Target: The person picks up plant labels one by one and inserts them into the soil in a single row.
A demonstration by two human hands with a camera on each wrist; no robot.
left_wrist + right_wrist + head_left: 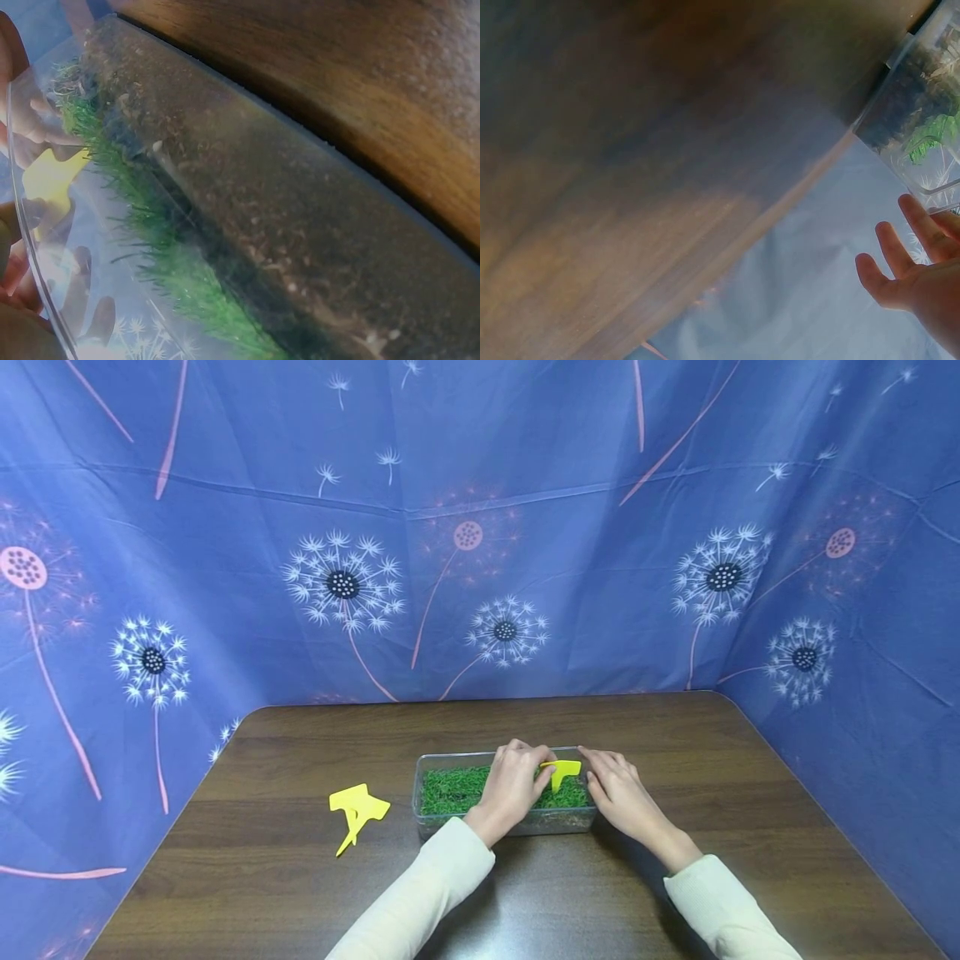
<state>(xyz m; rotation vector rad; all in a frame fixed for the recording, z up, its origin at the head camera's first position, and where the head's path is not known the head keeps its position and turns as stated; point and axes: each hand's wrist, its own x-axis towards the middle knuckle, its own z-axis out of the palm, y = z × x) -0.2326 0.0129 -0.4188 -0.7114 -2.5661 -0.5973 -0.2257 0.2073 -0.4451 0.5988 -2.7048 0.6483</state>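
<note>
A clear rectangular container holds brown soil topped with short green grass. My left hand reaches over its middle and pinches the left end of a yellow T-shaped plant label, whose stem points down at the grass. Through the clear wall, the left wrist view shows this label and part of my left hand. At the container's right end rests my right hand, its fingers extended against the rim. The right wrist view shows that hand beside the container's corner.
Several yellow plant labels lie overlapping on the brown wooden table, left of the container. A blue dandelion-print cloth hangs behind the table and along its sides.
</note>
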